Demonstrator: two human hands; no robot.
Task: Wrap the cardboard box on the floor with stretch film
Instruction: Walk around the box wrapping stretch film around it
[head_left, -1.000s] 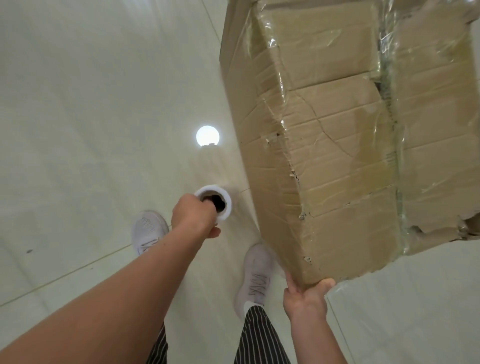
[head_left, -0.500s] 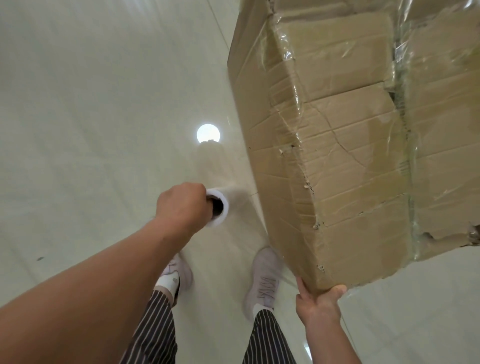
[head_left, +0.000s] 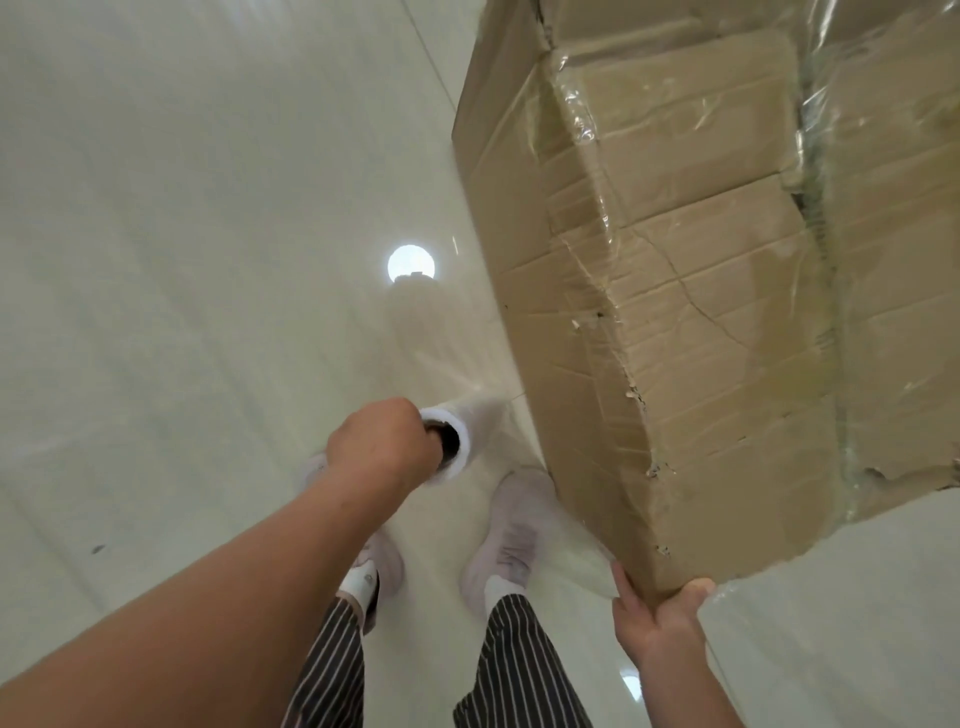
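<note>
left grip (head_left: 382, 449) closed around the film roll (head_left: 447, 444), now lifted and drawn nearer the cardboard box (head_left: 675, 322) than a second ago, right grip (head_left: 657, 621) clamping its low corner above the floor (head_left: 182, 260), so another film pass looks underway.

Bare floor (head_left: 182, 260) lies open left of the tilted box (head_left: 675, 312); stretched film (head_left: 467, 374) bars the gap beside it.

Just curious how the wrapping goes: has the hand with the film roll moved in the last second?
Yes. The left hand carried the roll nearer, farther from the floor's light spot.
</note>
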